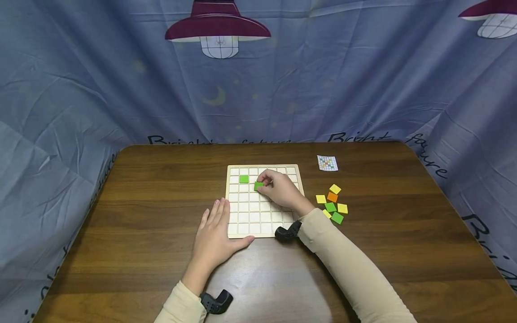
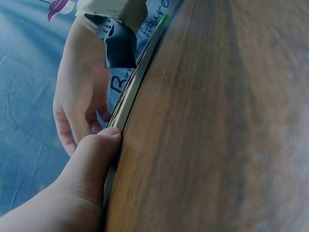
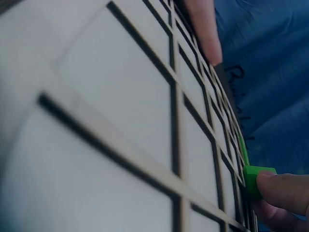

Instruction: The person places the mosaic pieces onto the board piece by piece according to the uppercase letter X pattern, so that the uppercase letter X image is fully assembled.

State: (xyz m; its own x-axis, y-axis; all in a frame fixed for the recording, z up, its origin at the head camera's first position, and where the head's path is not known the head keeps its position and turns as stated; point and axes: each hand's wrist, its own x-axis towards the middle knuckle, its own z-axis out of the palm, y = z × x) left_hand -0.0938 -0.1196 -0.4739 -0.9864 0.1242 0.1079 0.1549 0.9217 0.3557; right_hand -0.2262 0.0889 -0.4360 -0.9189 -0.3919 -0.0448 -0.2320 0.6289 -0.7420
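Note:
A wooden grid board (image 1: 244, 216) with white square cells lies on the table. Between thumb and fingertips, my right hand (image 1: 281, 190) pinches a green square tile (image 1: 258, 185) over the upper middle of the grid. The same green tile (image 3: 257, 181) shows at the grid's surface in the right wrist view. Another green tile (image 1: 244, 179) sits in a cell in the upper left. My left hand (image 1: 214, 242) rests at the board's lower left corner, its straight fingers along the left side and the thumb along the near edge. Part of the grid's right side is hidden by my right hand.
Loose tiles lie right of the board: several yellow tiles (image 1: 342, 208), green ones (image 1: 337, 218) and an orange tile (image 1: 332, 197). Behind them is a small card (image 1: 327, 163) printed with a coloured grid. A blue curtain (image 1: 307, 89) hangs behind the wooden table (image 1: 161, 188).

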